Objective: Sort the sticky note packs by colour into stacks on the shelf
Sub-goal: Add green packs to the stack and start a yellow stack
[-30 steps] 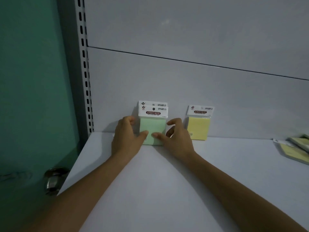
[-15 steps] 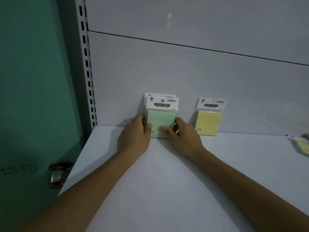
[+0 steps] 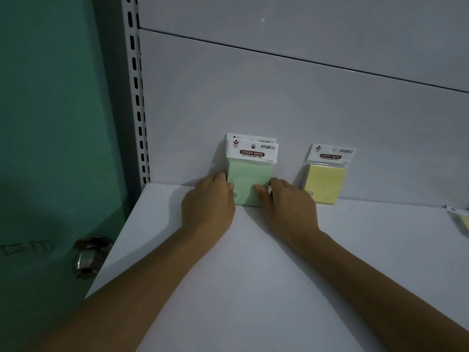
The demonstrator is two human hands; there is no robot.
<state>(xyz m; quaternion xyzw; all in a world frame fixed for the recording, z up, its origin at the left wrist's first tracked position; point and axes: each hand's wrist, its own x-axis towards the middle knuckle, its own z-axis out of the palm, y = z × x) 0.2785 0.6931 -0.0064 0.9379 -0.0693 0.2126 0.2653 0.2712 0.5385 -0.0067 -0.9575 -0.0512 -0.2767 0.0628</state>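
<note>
Head view: both hands (image 3: 250, 203) flank green packs (image 3: 250, 182), apparently gripping.

My left hand (image 3: 208, 201) covers the lower left corner of the green pack (image 3: 250, 184), and my right hand (image 3: 289, 207) covers its lower right corner, so its bottom edge shows only between them. A second pack (image 3: 251, 137) stands behind it at centre frame; only the top strip of its header shows, so I cannot tell its colour. The small print on both headers is too fine to read. The fingers of both hands are mostly hidden behind the pack. At the right edge of the frame another pack (image 3: 462, 219) is cut off. Lower left, raised lettering (image 3: 26, 248) on the door (image 3: 50, 123) is too dim to read.
</note>
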